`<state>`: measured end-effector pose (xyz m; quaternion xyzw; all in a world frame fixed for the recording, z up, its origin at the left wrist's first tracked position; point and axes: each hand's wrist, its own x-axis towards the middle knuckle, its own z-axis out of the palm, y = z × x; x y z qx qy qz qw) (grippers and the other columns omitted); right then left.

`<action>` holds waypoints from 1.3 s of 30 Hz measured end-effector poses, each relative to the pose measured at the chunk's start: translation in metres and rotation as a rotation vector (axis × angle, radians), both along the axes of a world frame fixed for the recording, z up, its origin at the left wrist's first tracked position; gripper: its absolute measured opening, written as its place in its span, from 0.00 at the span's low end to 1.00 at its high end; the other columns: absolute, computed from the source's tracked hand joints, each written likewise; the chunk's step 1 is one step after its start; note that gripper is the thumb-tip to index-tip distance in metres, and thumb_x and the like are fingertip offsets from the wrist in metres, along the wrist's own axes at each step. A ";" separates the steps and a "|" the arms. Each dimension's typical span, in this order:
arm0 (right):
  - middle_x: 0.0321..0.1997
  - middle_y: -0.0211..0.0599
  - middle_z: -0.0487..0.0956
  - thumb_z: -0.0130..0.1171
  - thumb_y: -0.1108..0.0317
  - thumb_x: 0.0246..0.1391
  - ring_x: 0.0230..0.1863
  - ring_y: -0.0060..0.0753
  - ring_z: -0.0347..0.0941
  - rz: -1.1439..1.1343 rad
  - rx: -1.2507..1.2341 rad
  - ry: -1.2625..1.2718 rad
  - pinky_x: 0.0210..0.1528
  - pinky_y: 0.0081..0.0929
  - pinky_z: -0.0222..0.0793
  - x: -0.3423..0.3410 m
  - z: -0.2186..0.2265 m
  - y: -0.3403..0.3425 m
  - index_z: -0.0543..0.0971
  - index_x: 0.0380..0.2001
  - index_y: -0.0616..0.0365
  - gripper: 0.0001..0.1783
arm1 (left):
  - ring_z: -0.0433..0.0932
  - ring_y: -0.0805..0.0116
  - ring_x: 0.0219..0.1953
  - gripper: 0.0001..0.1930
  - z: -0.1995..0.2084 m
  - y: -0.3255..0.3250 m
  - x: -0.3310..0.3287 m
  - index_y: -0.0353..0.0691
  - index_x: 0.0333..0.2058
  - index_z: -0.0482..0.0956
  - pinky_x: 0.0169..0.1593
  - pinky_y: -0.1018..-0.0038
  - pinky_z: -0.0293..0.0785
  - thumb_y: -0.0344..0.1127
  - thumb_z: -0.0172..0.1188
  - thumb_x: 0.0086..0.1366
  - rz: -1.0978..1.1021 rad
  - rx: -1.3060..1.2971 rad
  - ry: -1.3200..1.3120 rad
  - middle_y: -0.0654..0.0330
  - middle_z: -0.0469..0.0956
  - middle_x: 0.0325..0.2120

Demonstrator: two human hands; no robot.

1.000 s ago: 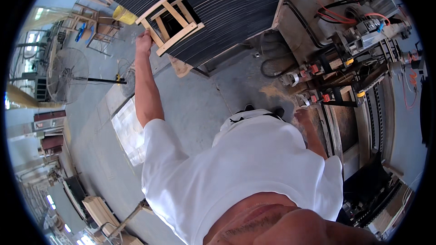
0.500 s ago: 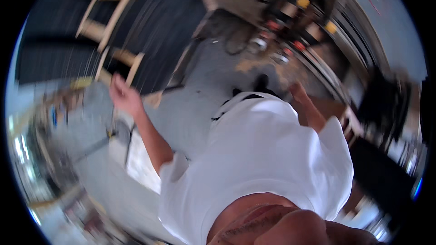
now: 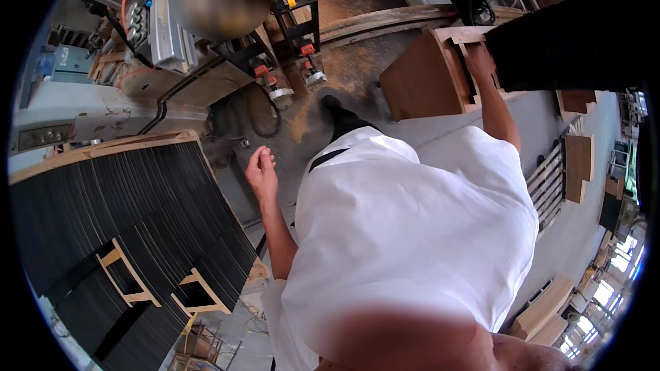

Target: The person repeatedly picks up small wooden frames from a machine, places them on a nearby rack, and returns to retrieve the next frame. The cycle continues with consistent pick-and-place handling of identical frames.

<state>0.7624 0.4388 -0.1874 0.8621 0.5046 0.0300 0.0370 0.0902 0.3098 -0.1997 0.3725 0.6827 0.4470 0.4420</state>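
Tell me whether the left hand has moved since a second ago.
Yes. Judged against the black stack, the left hand has left the wood frame it was touching and gone toward the machine.

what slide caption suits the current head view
Right hand beside a brown wooden panel, empty left hand near stacked black panels.

No readable text, seemingly no signs

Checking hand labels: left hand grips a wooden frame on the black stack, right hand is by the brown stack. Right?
Not quite: the head view shows the left hand empty, apart from the wooden frames on the black stack. The right hand is by the brown stack, as stated.
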 end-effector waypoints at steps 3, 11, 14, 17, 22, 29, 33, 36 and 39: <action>0.45 0.57 0.77 0.58 0.49 0.50 0.51 0.60 0.71 -0.061 0.127 0.195 0.50 0.50 0.67 0.036 -0.045 -0.038 0.73 0.47 0.62 0.29 | 0.75 0.78 0.30 0.11 -0.024 0.031 -0.009 0.35 0.43 0.79 0.34 0.81 0.74 0.34 0.57 0.66 -0.024 -0.011 -0.031 0.64 0.78 0.30; 0.47 0.51 0.78 0.53 0.67 0.53 0.49 0.56 0.74 -0.112 0.087 0.209 0.46 0.48 0.69 -0.030 -0.012 0.004 0.71 0.54 0.51 0.23 | 0.77 0.78 0.32 0.13 0.014 0.165 0.040 0.34 0.44 0.79 0.35 0.81 0.75 0.35 0.59 0.65 -0.167 0.041 0.090 0.63 0.80 0.33; 0.46 0.49 0.79 0.54 0.69 0.53 0.48 0.52 0.75 -0.091 0.089 0.265 0.45 0.46 0.69 -0.040 0.018 0.053 0.71 0.56 0.50 0.24 | 0.74 0.79 0.27 0.10 0.037 0.242 0.070 0.34 0.41 0.80 0.32 0.80 0.71 0.34 0.57 0.65 -0.139 0.229 0.023 0.65 0.78 0.26; 0.38 0.43 0.80 0.56 0.68 0.56 0.41 0.41 0.77 0.051 0.449 0.436 0.41 0.36 0.70 -0.021 0.006 0.097 0.74 0.55 0.52 0.22 | 0.77 0.77 0.33 0.12 0.062 0.332 0.094 0.32 0.44 0.77 0.38 0.80 0.75 0.34 0.55 0.68 -0.209 0.261 0.011 0.61 0.80 0.34; 0.35 0.24 0.77 0.60 0.70 0.57 0.34 0.16 0.65 0.102 0.606 0.956 0.37 0.18 0.64 -0.074 0.072 0.181 0.76 0.52 0.61 0.20 | 0.78 0.70 0.40 0.19 0.088 0.487 0.117 0.31 0.48 0.74 0.44 0.74 0.77 0.41 0.55 0.68 -0.061 0.171 -0.294 0.56 0.78 0.40; 0.33 0.25 0.77 0.60 0.75 0.55 0.35 0.15 0.68 0.254 0.459 0.996 0.39 0.17 0.66 -0.133 0.101 0.239 0.78 0.49 0.61 0.17 | 0.76 0.62 0.41 0.27 0.049 0.679 0.096 0.30 0.52 0.66 0.44 0.65 0.78 0.49 0.55 0.67 0.126 0.028 -0.602 0.49 0.74 0.42; 0.38 0.26 0.78 0.61 0.79 0.51 0.35 0.17 0.69 0.405 0.430 1.122 0.37 0.16 0.65 -0.161 0.112 0.257 0.80 0.44 0.59 0.15 | 0.77 0.63 0.32 0.25 0.029 0.734 0.092 0.32 0.48 0.65 0.37 0.65 0.79 0.51 0.54 0.67 0.226 0.028 -0.690 0.50 0.76 0.34; 0.41 0.34 0.81 0.63 0.78 0.49 0.35 0.27 0.72 0.573 0.400 1.029 0.38 0.22 0.68 -0.189 0.133 0.277 0.80 0.44 0.58 0.16 | 0.77 0.65 0.24 0.15 0.014 0.747 0.079 0.35 0.40 0.70 0.28 0.69 0.78 0.44 0.54 0.68 0.298 0.118 -0.798 0.55 0.76 0.26; 0.41 0.37 0.81 0.63 0.78 0.47 0.36 0.34 0.73 0.785 0.371 0.890 0.39 0.26 0.69 -0.218 0.154 0.306 0.80 0.42 0.58 0.16 | 0.79 0.65 0.24 0.09 0.008 0.727 0.083 0.33 0.36 0.72 0.26 0.70 0.79 0.35 0.54 0.67 0.311 0.157 -0.795 0.54 0.79 0.25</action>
